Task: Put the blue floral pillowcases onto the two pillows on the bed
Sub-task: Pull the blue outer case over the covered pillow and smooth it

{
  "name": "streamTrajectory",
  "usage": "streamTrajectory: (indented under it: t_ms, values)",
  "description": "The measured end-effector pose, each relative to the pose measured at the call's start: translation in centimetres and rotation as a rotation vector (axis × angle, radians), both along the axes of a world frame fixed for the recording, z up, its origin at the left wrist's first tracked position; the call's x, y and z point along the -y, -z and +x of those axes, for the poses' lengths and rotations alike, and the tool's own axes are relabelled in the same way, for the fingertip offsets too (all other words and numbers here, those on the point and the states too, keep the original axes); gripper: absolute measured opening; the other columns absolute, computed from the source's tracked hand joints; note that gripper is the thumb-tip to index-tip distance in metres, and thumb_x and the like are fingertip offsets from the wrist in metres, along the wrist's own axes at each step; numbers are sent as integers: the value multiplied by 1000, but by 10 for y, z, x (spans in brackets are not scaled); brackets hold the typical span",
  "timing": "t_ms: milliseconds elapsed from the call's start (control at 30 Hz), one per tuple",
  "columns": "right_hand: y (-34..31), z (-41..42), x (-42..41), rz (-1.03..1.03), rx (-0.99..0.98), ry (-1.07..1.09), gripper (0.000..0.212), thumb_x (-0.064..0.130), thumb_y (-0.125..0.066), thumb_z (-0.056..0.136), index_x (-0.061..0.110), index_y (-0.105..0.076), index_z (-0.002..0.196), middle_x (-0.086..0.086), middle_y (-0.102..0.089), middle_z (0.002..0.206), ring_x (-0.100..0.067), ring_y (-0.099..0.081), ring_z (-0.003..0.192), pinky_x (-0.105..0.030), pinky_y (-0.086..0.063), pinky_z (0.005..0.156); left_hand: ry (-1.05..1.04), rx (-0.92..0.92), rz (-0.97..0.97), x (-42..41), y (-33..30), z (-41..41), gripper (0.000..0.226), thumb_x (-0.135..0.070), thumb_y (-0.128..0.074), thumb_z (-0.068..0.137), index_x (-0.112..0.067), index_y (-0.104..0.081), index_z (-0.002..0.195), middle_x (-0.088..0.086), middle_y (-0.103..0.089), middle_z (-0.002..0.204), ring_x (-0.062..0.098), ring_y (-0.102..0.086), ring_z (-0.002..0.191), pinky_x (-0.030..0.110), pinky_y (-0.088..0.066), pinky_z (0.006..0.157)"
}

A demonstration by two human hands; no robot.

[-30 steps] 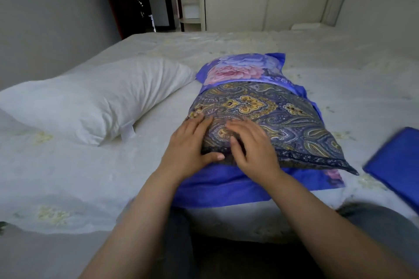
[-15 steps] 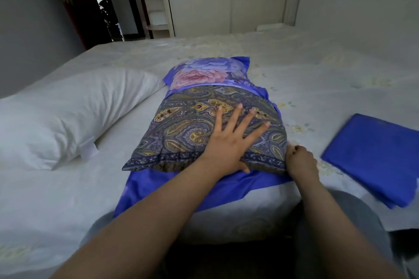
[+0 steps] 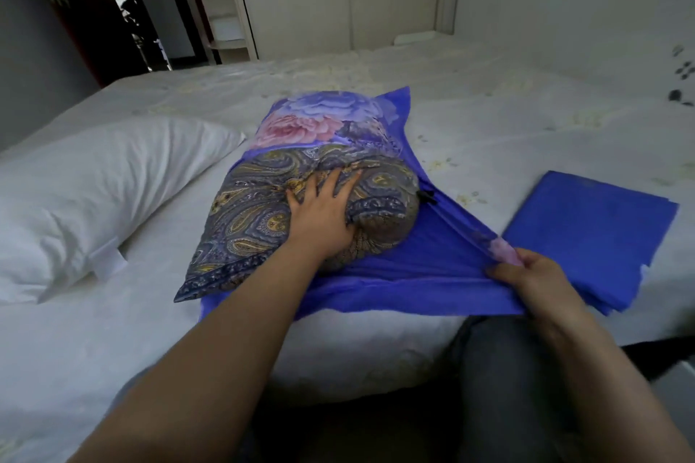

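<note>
A paisley-patterned pillow (image 3: 255, 214) lies in the middle of the bed, its far half inside a blue floral pillowcase (image 3: 323, 116). My left hand (image 3: 319, 214) presses flat on the pillow's near right part, fingers spread, denting it. My right hand (image 3: 526, 274) pinches the near right corner of the pillowcase's open end and holds it stretched out to the right. A bare white pillow (image 3: 94, 192) lies to the left. A second pillowcase (image 3: 586, 229), folded and plain blue on top, lies on the bed at the right.
The bed (image 3: 489, 105) has a white sheet with faint yellow flowers. A white headboard wall rises at the right. A wardrobe (image 3: 338, 0) and a dark doorway (image 3: 124, 4) stand beyond the bed. My knees are at the bed's near edge.
My left hand slid farther up the pillow and pushed it in, bunching its near right corner. My right hand took the pillowcase corner and pulled it out to the right.
</note>
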State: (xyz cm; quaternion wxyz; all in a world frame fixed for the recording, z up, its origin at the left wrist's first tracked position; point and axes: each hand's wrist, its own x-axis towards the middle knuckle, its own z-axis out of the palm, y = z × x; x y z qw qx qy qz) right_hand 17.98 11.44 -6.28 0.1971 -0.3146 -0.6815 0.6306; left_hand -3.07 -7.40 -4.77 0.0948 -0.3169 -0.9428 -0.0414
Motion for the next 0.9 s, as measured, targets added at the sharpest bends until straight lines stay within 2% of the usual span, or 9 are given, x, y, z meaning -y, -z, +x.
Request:
streamTrajectory:
  t_ms: [100, 267, 367, 467, 567, 667, 700, 800, 900]
  values:
    - [9, 8, -13, 238, 312, -114, 9, 5, -65, 82, 8, -64, 91, -14, -65, 91, -19, -56, 70, -31, -40, 63, 9, 26, -22, -5, -1, 3, 88, -51, -56, 84, -44, 6, 146, -6, -4, 158, 32, -4, 144, 69, -9, 107]
    - [-2, -7, -14, 713, 658, -96, 39, 23, -55, 88, 16, -43, 125, -16, -53, 124, -35, -53, 111, -39, -39, 83, 126, -22, -53, -8, 2, 26, 90, -63, -54, 79, -43, 2, 147, -5, -6, 159, 31, -4, 145, 68, -8, 108]
    - [-24, -19, 14, 956, 147, 99, 43, 16, -56, 86, 15, -49, 129, -13, -49, 126, -33, -50, 113, -41, -41, 91, 194, -43, -20, -5, 4, 40, 92, -71, -51, 76, -41, -3, 148, -5, -7, 159, 27, -3, 146, 63, 0, 111]
    - [-54, -40, 65, 911, -390, -106, 41, 4, -47, 80, 13, -59, 118, 0, -56, 115, -14, -54, 106, -21, -40, 92, 326, 17, 237, 11, -4, 51, 70, -63, -47, 82, -35, -31, 144, -6, -28, 153, 20, -15, 145, 54, -1, 116]
    - [-61, -67, 103, 918, -407, -400, 39, 16, -49, 91, 19, -50, 130, 3, -52, 130, -9, -50, 117, -28, -42, 98, 280, -138, 634, 42, -10, 56, 41, -40, -47, 87, -24, -57, 123, -3, -54, 135, 19, -38, 135, 53, -22, 113]
    - [-60, -97, 120, 1066, -72, -580, 56, 52, -47, 91, 30, -31, 140, 2, -45, 140, -19, -54, 117, -39, -48, 91, -229, -349, 712, 94, -4, 42, 55, -46, -52, 86, -19, -46, 133, 9, -41, 143, 31, -32, 136, 53, -27, 110]
    - [-63, -104, 124, 1159, 55, -593, 60, 61, -43, 88, 30, -32, 138, 0, -49, 137, -22, -56, 115, -40, -49, 88, -372, -246, 716, 111, -3, 37, 69, -54, -52, 84, -17, -35, 140, 14, -33, 147, 34, -29, 137, 51, -27, 109]
    - [-82, -124, 142, 1390, 168, -575, 70, 76, -40, 79, 26, -47, 128, -6, -55, 126, -27, -53, 114, -39, -44, 90, -515, 413, 868, 150, 4, 21, 97, -66, -55, 80, -12, -14, 149, 13, -29, 151, 29, -36, 135, 40, -30, 111]
    - [-97, -147, 173, 1585, -28, -726, 84, 84, -45, 67, 39, -39, 138, -6, -28, 149, -28, -23, 137, -47, -17, 112, -459, 777, 1023, 163, 2, 18, 76, -72, -59, 72, -13, -59, 120, 8, -68, 111, 24, -65, 99, 33, -51, 87]
